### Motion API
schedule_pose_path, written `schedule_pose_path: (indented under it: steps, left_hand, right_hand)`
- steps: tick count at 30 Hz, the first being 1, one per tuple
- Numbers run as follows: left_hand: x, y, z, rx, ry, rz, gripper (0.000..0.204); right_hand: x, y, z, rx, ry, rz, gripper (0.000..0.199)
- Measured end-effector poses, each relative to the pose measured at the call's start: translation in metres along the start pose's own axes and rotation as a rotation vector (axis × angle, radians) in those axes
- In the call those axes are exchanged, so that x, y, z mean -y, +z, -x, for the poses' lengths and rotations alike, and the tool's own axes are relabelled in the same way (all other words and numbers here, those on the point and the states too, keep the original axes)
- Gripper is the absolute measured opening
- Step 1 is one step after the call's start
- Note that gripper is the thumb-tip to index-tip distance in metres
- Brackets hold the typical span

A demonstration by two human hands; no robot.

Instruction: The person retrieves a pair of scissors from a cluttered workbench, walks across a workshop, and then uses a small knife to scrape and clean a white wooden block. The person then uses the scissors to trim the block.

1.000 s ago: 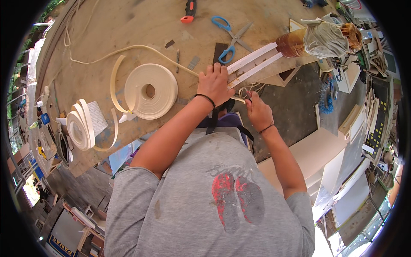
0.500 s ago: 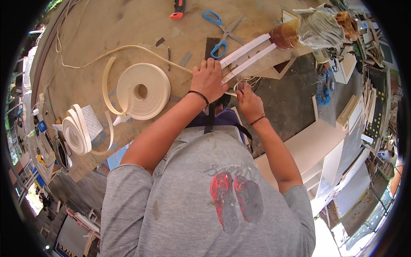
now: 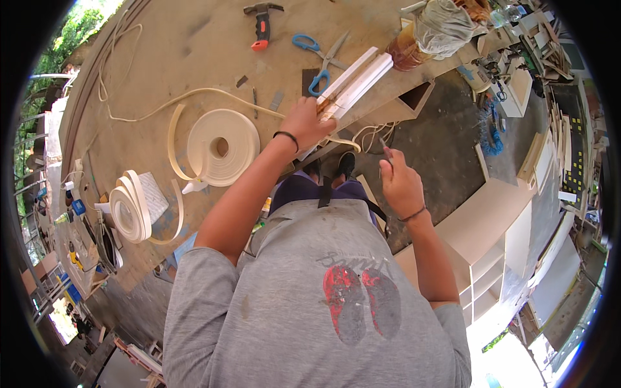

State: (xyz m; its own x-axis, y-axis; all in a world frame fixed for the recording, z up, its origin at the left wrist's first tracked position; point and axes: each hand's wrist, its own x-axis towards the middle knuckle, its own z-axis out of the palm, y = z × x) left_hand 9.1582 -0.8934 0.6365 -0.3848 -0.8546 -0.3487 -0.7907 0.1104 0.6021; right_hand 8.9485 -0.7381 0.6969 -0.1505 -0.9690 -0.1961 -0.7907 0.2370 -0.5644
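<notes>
My left hand (image 3: 306,124) is closed around the near end of a narrow wooden piece with white long edges (image 3: 362,81), tilted at the table's edge. A cream edging strip (image 3: 194,90) runs across the table to that hand, and a loose end (image 3: 352,145) pokes out beyond it. Out past the edge, my right hand (image 3: 402,186) grips a slim cutter-like tool (image 3: 387,150), its thin tip pointing up and away from the wooden piece. Blue-handled scissors (image 3: 318,84) lie open just beyond my left hand.
A large roll of cream edging (image 3: 239,145) and a smaller coil (image 3: 126,220) sit on the left of the table. A hammer (image 3: 261,29) lies at the far side. A plastic-wrapped brown container (image 3: 407,48) stands far right. Pale cabinet panels (image 3: 482,200) stand to the right.
My right hand has drawn back from the wooden piece, toward me and rightward, with the tool. The wooden piece has tilted in my left hand, and the view has shifted.
</notes>
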Motion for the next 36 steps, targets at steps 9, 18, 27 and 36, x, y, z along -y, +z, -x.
schedule_pose_path:
  steps: [9, 18, 27, 36]
  left_hand:
    - [-0.067, 0.057, 0.034, -0.499, -0.216, 1.091, 0.045]
    - [-0.027, 0.010, -0.012, -0.413, 0.470, 0.053, 0.058]
    - [-0.007, -0.065, -0.108, -0.011, 0.486, -0.766, 0.072]
    - [-0.040, -0.008, -0.020, -0.148, 0.312, -0.420, 0.061]
  right_hand:
    - [-0.002, 0.001, 0.023, -0.165, 0.123, -0.380, 0.029]
    - [-0.019, 0.000, 0.024, -0.221, 0.210, -0.438, 0.027]
    - [-0.015, 0.019, 0.022, 0.050, 0.433, -1.018, 0.026]
    - [-0.017, 0.026, -0.004, -0.075, 0.270, -0.845, 0.024]
